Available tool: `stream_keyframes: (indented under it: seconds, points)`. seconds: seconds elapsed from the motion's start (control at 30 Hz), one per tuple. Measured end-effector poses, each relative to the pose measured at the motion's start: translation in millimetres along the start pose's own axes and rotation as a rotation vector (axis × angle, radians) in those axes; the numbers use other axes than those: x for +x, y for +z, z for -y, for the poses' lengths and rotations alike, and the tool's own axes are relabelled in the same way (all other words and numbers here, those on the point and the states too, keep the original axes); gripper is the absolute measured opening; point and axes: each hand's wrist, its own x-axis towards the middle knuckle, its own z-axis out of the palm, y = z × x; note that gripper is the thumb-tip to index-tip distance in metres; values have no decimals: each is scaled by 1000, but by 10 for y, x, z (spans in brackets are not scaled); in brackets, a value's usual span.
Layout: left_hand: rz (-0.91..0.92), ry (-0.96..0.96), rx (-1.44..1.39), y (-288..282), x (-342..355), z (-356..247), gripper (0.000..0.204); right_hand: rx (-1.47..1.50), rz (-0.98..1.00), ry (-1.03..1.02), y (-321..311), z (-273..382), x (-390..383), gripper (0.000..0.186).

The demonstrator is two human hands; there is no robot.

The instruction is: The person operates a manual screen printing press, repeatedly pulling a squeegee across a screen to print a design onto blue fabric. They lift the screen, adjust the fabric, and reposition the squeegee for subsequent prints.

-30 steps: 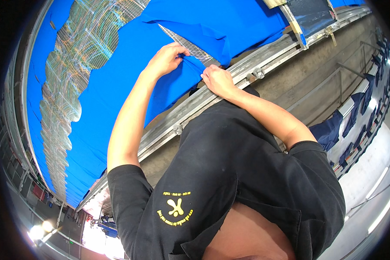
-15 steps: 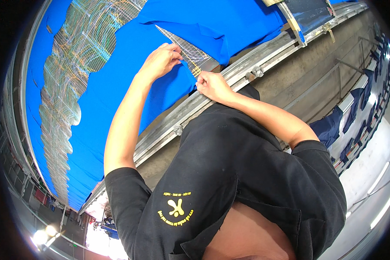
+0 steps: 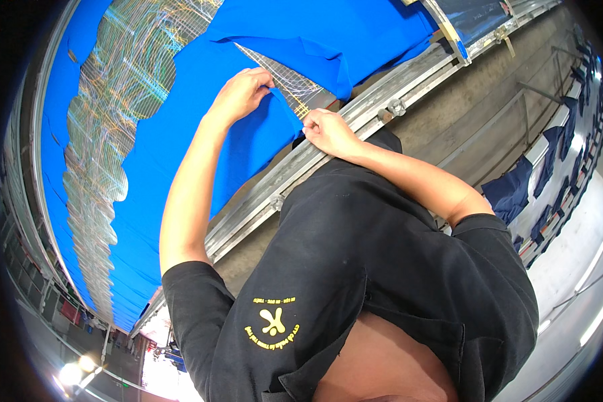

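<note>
My left hand (image 3: 242,95) pinches the edge of a blue fabric piece (image 3: 174,134) lying on a long table, and a small fold of it stands up under the fingers. My right hand (image 3: 329,131) is closed on the near corner of the same piece, beside the table's metal rail. Between this piece and a second blue fabric piece (image 3: 388,47) is a narrow wedge of bare tabletop (image 3: 285,74), covered in fine coloured lines with yellow marks near my right hand. The second piece has a folded, rumpled edge.
A metal rail (image 3: 248,214) with round knobs (image 3: 396,107) runs along the table's near edge. At the upper right a framed screen (image 3: 472,20) rests across the table. More lined tabletop (image 3: 90,181) shows at left. Dark fabric pieces (image 3: 509,191) lie on another table at right.
My left hand has shifted slightly left, and the fabric edge it pinches is lifted a little more. My right hand stays at the corner.
</note>
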Motion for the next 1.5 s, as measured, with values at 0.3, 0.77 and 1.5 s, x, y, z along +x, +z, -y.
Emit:
stream_keyframes:
  seconds: [0.3,0.77,1.5]
  points:
    - [34,-188,-310,-14,21,-84,31,133,2,139,54,-39,-27,15]
    - [66,38,10,-15,-8,-4,10,144,29,127,85,-108,-29,20]
    - [133,-181,-197,-18,103,-32,23,299,68,273,90,-320,-11,25]
